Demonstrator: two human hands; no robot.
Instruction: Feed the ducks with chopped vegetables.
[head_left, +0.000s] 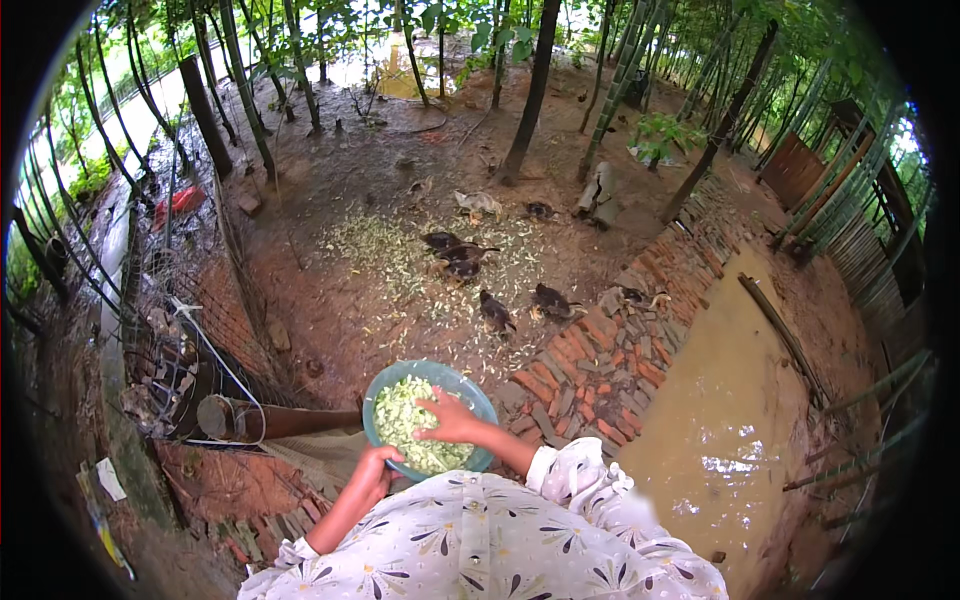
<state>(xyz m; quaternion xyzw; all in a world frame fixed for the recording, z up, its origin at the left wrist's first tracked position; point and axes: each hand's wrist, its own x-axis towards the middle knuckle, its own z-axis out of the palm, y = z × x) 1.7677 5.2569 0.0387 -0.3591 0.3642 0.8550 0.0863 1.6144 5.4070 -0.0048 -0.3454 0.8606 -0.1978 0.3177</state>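
A green plastic basin (480, 400) is held against the front of my patterned shirt. Pale green chopped vegetable (401, 409) fills much of it. My left hand (375, 466) grips the near left rim, thumb over the edge and fingers partly hidden beneath. Over the chopped pieces lies my right hand (452, 420), its thumb and fingers spread apart and touching the surface. Beyond the basin, more chopped vegetable (375, 244) is scattered across the muddy ground. Several dark ducks (457, 259) and a paler duck (478, 202) stand among the scraps.
Bricks (592, 360) pave a strip ahead to the right, beside a muddy puddle (697, 405). At left are wire netting (214, 300) and a cut log (285, 421). Tree trunks (529, 112) and bamboo stems (622, 75) rise farther off.
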